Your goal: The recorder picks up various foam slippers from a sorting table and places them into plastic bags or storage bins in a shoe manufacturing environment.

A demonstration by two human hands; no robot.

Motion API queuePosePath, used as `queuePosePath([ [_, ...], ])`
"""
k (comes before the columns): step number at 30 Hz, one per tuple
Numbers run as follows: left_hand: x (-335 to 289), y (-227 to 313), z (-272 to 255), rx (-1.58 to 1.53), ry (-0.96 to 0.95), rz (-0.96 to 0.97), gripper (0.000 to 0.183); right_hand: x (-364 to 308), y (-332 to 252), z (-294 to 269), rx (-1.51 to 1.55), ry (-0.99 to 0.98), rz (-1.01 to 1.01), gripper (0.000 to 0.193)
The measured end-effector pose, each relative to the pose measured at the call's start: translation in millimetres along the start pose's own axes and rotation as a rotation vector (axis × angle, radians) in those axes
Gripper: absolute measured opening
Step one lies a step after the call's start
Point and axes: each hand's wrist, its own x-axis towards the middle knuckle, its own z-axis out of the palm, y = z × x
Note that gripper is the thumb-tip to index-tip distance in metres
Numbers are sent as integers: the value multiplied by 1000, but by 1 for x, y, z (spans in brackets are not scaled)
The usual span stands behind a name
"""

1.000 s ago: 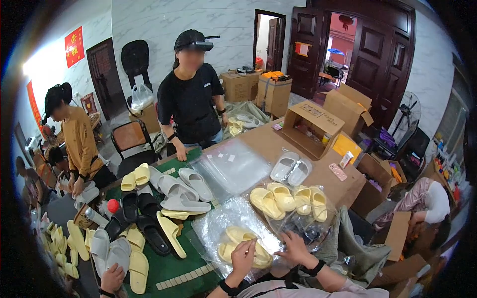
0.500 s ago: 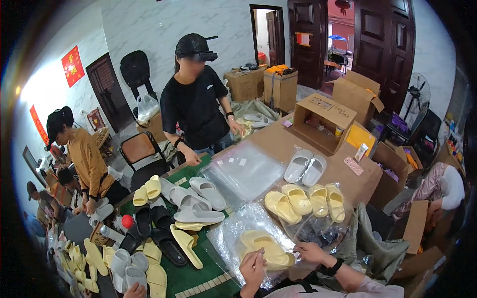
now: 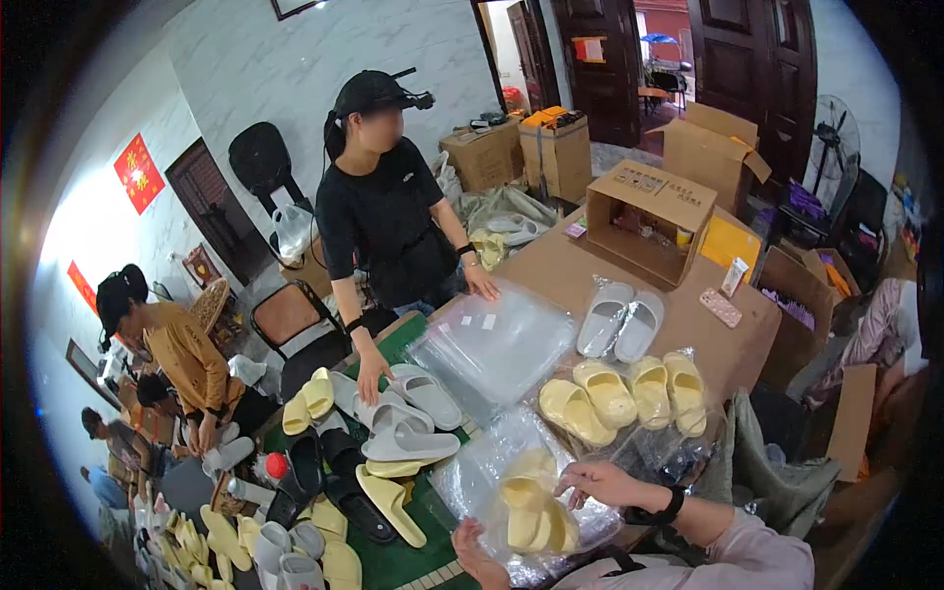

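A pair of pale yellow slippers stands tilted inside a clear plastic bag in front of me, one slipper above the other. My right hand is at the bag's right side, fingers bent and closed on the plastic. At the lower left of the slippers, my left hand is beside the bag with its fingers apart. Under them lies a shiny stack of clear bags. Beyond are two bagged yellow pairs, one pair left of the other, and a bagged grey pair.
Across the table a person in black has one hand at loose grey slippers and the other on flat clear bags. Black and yellow slippers crowd the left. An open carton and a pink phone are at the far right.
The yellow slippers have gone from lying flat to tilted up in their bag. My left hand has moved left and down. The person opposite has reached to the grey slippers and the flat bags.
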Motion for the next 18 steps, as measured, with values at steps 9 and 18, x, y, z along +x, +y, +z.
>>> queuePosePath([
  [9, -35, -136, -38, 680, -778, 11, 37, 65, -28, -26, 240, 226, -361, 18],
  [18, -67, -160, -24, 1039, -1061, 85, 52, 50, -55, -85, 490, 838, -854, 23],
])
